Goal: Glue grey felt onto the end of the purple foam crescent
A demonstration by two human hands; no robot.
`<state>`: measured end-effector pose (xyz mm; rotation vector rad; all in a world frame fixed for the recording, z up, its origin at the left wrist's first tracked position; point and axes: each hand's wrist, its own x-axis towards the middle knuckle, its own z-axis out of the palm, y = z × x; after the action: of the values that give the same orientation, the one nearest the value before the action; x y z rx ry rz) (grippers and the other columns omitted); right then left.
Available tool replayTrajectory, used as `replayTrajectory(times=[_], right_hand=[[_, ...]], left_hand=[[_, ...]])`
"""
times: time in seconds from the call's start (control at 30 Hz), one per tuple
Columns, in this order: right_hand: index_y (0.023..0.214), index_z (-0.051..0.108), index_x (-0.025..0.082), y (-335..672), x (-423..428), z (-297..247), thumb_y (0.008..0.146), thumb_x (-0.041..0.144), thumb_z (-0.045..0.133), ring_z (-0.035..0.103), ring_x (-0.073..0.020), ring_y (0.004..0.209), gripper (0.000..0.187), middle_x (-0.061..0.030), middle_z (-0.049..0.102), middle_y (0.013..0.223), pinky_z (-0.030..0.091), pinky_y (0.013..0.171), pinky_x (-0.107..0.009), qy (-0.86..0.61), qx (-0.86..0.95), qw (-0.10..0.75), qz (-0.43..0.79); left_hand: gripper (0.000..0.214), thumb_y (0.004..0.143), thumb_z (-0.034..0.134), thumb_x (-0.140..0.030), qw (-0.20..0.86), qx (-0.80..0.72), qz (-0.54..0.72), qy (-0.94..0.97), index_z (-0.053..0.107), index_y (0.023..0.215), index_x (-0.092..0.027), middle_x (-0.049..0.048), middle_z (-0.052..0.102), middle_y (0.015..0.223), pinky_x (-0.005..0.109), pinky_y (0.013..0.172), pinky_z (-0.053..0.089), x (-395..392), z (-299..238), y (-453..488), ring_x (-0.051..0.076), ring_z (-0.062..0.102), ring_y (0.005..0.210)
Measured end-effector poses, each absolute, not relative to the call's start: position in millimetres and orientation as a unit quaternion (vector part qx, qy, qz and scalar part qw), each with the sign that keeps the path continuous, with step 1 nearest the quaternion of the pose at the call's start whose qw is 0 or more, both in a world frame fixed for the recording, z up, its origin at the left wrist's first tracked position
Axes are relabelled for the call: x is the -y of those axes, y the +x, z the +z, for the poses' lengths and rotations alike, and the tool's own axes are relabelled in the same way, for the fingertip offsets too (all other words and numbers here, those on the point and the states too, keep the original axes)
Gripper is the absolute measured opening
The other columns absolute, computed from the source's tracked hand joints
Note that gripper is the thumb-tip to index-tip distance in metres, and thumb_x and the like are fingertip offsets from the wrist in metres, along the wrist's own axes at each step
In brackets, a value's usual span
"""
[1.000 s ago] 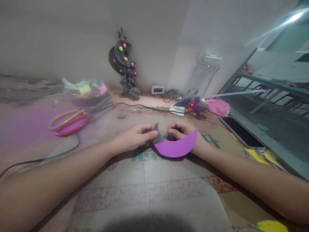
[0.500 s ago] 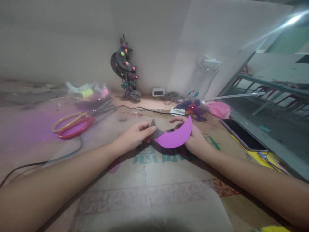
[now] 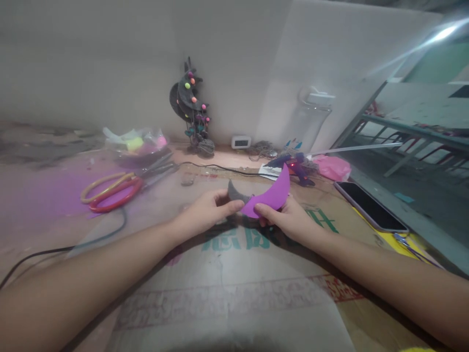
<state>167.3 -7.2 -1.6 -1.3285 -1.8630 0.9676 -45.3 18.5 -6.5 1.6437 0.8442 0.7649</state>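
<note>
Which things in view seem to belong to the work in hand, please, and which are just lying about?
Seemingly part of it: purple crescent, grey crescent (both held); probably glue gun (red light lit) and scissors.

Probably just lying about: phone, white digital display, pink bundle.

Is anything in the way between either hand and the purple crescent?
Nothing visible. The right hand grips the purple crescent, thumb on its face; the left hand holds the adjoining grey piece. The glue gun lies beyond them, not between.
</note>
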Motion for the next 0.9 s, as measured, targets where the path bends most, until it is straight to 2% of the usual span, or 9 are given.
replayTrajectory(times=[0.1, 0.2, 0.43, 0.57, 0.77, 0.83, 0.9], right_hand=[[0.063, 0.058, 0.016, 165.6, 8.2, -0.8, 0.084, 0.044, 0.057, 0.05, -0.0101, 0.049, 0.035, -0.0001, 0.057, 0.055, 0.038, 0.046, -0.022, -0.504, 0.715, 0.324, 0.36], [0.063, 0.057, 0.016, 164.1, 10.1, 1.5, 0.083, 0.042, 0.057, 0.051, -0.0102, 0.049, 0.033, 0.0004, 0.057, 0.054, 0.038, 0.046, -0.021, -0.499, 0.725, 0.318, 0.353], [0.063, 0.057, 0.017, 164.3, 11.0, 2.1, 0.084, 0.041, 0.055, 0.053, -0.0113, 0.051, 0.032, 0.0, 0.058, 0.055, 0.04, 0.049, -0.022, -0.491, 0.738, 0.318, 0.337], [0.062, 0.055, 0.016, 163.9, 11.3, 1.4, 0.083, 0.041, 0.055, 0.053, -0.0114, 0.051, 0.033, -0.0003, 0.058, 0.056, 0.04, 0.049, -0.022, -0.495, 0.728, 0.319, 0.351], [0.062, 0.056, 0.016, 162.2, 11.9, 3.0, 0.083, 0.041, 0.055, 0.053, -0.0114, 0.05, 0.032, -0.0006, 0.058, 0.056, 0.04, 0.049, -0.022, -0.513, 0.726, 0.306, 0.342], [0.062, 0.056, 0.016, 162.0, 11.9, 3.2, 0.083, 0.04, 0.055, 0.053, -0.0115, 0.051, 0.031, -0.0005, 0.058, 0.056, 0.04, 0.05, -0.022, -0.51, 0.729, 0.308, 0.336], [0.063, 0.056, 0.017, 161.6, 12.3, 3.9, 0.083, 0.038, 0.054, 0.054, -0.0116, 0.052, 0.03, -0.0003, 0.059, 0.057, 0.041, 0.05, -0.021, -0.504, 0.737, 0.31, 0.327]], left_hand=[[0.036, 0.077, 0.066, -0.043, 0.555, -0.361, 0.311, 0.682, 0.063, 0.102, -0.017, 0.0047, 0.071, 0.097, 0.03, 0.075, 0.05, -17.4, -5.7, -44.3, 0.018, 0.065, 0.084], [0.031, 0.077, 0.067, -0.041, 0.555, -0.375, 0.315, 0.672, 0.066, 0.099, -0.019, 0.0047, 0.072, 0.101, 0.03, 0.078, 0.051, -17.2, -5.1, -44.1, 0.019, 0.066, 0.088], [0.029, 0.079, 0.065, -0.04, 0.551, -0.365, 0.327, 0.675, 0.067, 0.097, -0.018, 0.0053, 0.072, 0.101, 0.029, 0.079, 0.049, -16.7, -3.6, -44.7, 0.019, 0.065, 0.089], [0.033, 0.082, 0.06, -0.046, 0.555, -0.365, 0.337, 0.667, 0.066, 0.095, -0.016, 0.0039, 0.07, 0.091, 0.027, 0.073, 0.047, -19.2, -5.5, -46.2, 0.017, 0.063, 0.081], [0.041, 0.088, 0.048, -0.052, 0.493, -0.39, 0.364, 0.687, 0.055, 0.069, -0.016, -0.0035, 0.055, 0.064, 0.023, 0.058, 0.038, -21.9, -9.0, -46.6, 0.011, 0.052, 0.06], [0.039, 0.086, 0.049, -0.051, 0.507, -0.39, 0.355, 0.682, 0.057, 0.073, -0.016, -0.0024, 0.059, 0.068, 0.023, 0.062, 0.041, -21.2, -8.0, -45.6, 0.012, 0.055, 0.064], [0.032, 0.081, 0.059, -0.048, 0.521, -0.395, 0.337, 0.678, 0.061, 0.084, -0.016, 0.0, 0.065, 0.079, 0.025, 0.068, 0.044, -20.0, -6.6, -44.6, 0.015, 0.059, 0.072]])
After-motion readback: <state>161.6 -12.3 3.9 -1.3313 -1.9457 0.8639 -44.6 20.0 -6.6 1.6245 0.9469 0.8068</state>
